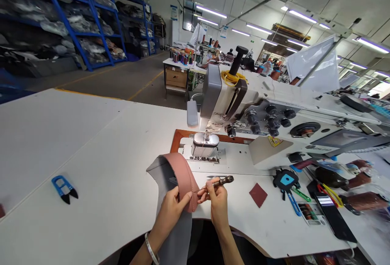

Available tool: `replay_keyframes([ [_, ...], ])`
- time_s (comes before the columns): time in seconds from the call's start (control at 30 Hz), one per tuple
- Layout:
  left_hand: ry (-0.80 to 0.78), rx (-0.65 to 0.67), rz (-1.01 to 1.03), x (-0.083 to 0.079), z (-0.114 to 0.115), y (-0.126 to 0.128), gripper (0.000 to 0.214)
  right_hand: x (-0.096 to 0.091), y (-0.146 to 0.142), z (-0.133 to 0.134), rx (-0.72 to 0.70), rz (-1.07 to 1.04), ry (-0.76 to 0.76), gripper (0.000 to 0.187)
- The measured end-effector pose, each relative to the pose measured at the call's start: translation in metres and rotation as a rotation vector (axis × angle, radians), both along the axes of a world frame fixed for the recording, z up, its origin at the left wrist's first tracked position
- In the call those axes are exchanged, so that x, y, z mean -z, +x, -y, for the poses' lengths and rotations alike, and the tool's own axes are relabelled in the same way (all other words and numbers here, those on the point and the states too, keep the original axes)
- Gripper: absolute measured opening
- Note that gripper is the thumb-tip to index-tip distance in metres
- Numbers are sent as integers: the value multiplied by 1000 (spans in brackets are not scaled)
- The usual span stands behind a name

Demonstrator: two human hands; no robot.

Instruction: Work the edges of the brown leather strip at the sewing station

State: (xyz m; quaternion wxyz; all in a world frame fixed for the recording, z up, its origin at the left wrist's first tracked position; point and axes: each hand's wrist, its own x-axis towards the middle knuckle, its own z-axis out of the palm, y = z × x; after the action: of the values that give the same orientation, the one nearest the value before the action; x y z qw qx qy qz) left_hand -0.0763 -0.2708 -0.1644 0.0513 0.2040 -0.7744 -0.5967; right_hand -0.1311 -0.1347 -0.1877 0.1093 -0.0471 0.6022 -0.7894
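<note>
My left hand (170, 212) is closed on a curved pink leather strap (184, 175) that rises from a grey fabric piece (163, 175) at the table's near edge. My right hand (215, 198) pinches a small metal tool with a dark handle (221, 182), its tip held against the strap's end. Both hands meet just in front of the sewing machine (243, 102), whose needle area and presser foot (205, 143) lie a little beyond them.
Blue thread snips (64, 188) lie on the white table (91, 155) at the left. A dark red leather square (258, 194) sits right of my hands. Scissors, a phone (332, 212), thread spools and clutter crowd the right side. Blue storage racks stand far left.
</note>
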Motion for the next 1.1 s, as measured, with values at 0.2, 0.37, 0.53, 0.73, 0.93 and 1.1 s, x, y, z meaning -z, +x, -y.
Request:
replay_keyframes([
  [0.2,-47,0,13,4,0,1,40,-2,2,0,-3,4,16,41],
  [0.37,-82,5,7,11,0,1,39,1,4,1,-5,15,10,42],
  [0.53,-107,-10,16,12,-1,0,39,6,4,2,19,97,-49,44],
  [0.73,-56,29,-1,14,-1,3,39,11,-2,1,-18,360,-198,56],
  [0.93,182,137,-47,15,-5,6,40,15,-5,4,-69,570,-338,50],
  [1.1,227,144,-18,11,-9,8,44,15,-6,7,-82,690,-368,39],
])
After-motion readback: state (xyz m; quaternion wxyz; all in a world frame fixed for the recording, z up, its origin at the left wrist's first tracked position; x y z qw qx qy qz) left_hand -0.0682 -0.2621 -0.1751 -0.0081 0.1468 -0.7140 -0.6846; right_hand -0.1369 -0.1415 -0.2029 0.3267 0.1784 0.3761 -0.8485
